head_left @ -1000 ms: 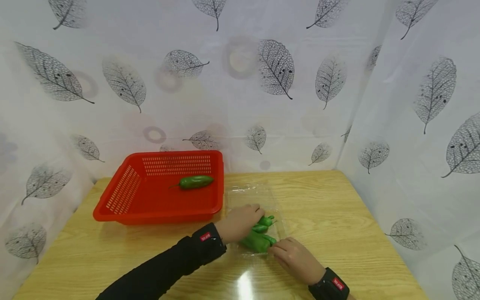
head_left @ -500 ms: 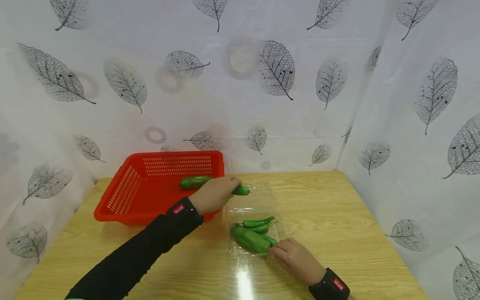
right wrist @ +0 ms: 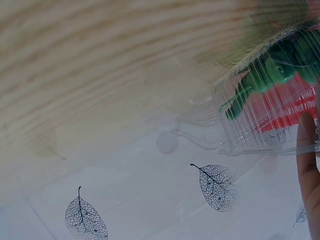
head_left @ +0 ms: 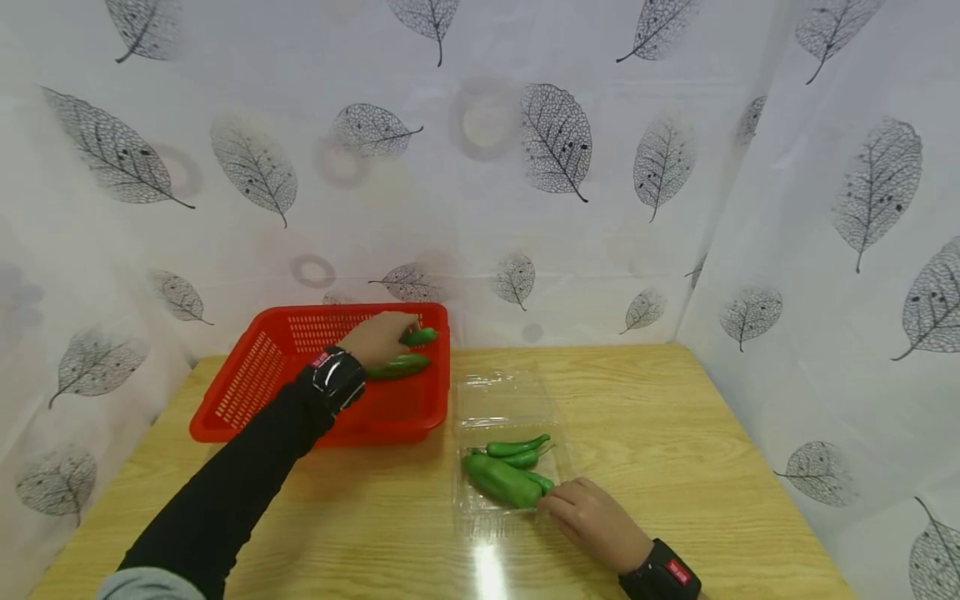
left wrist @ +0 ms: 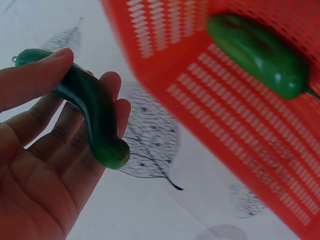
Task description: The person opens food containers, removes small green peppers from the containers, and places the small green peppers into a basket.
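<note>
My left hand [head_left: 377, 339] pinches a curved green pepper [left wrist: 95, 107] between thumb and fingers, over the back right of the red basket [head_left: 315, 435]. Just below it, a larger green pepper [head_left: 401, 367] lies in the basket, partly covered by the hand in the head view. My right hand [head_left: 596, 523] grips the front right corner of the clear plastic box [head_left: 474, 502]; one finger [right wrist: 307, 150] shows upright along its rim in the right wrist view. Inside the box lie a wide green pepper [head_left: 501, 481] and several slimmer ones [head_left: 517, 447].
The box's clear lid [head_left: 495, 396] lies folded back behind it, close to the basket's right side. All of this stands on a wooden table [head_left: 645, 417]. A white leaf-print sheet [head_left: 585, 250] hangs behind and at both sides.
My left hand has lifted a green pepper out of the plastic box and carried it left, over the red basket. The right hand has stayed at the box's corner.
</note>
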Demonstrator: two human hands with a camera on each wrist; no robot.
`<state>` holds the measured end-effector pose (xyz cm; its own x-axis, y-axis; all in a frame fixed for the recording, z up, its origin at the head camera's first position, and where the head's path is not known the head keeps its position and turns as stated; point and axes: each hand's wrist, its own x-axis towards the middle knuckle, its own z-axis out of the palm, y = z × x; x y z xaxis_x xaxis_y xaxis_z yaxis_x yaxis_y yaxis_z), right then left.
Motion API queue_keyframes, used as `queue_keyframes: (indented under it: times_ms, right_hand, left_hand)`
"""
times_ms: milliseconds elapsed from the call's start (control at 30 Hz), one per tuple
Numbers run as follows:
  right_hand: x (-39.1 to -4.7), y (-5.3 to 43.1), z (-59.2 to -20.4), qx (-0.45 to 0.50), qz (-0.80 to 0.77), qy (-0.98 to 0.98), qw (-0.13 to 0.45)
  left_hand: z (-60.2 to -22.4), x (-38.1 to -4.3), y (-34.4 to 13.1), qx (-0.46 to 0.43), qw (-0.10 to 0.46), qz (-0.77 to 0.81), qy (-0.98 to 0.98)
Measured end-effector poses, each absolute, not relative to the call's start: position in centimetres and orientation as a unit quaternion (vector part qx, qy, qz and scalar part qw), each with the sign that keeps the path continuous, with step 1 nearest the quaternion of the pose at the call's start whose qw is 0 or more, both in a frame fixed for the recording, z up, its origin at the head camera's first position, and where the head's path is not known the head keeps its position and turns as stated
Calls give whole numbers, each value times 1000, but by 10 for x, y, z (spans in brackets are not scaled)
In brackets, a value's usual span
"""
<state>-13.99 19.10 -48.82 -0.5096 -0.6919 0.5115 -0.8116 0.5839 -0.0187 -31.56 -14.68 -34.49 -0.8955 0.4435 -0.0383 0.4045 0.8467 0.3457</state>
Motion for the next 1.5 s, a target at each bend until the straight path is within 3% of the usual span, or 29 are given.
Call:
queue_keyframes:
  times_ms: [233,667,1500]
  right_hand:
    - [-140,192,-490,433,127,-863,228]
    - [-141,191,-490,429,135,-862,232]
    - [-138,190,-487,429,141,-864,223]
  left_hand:
    - [-358,-335,-163,189,78,144,968]
    - [-411,-368,-168,208,99,118,966]
    - [-442,-357,-154,191,114,110,969]
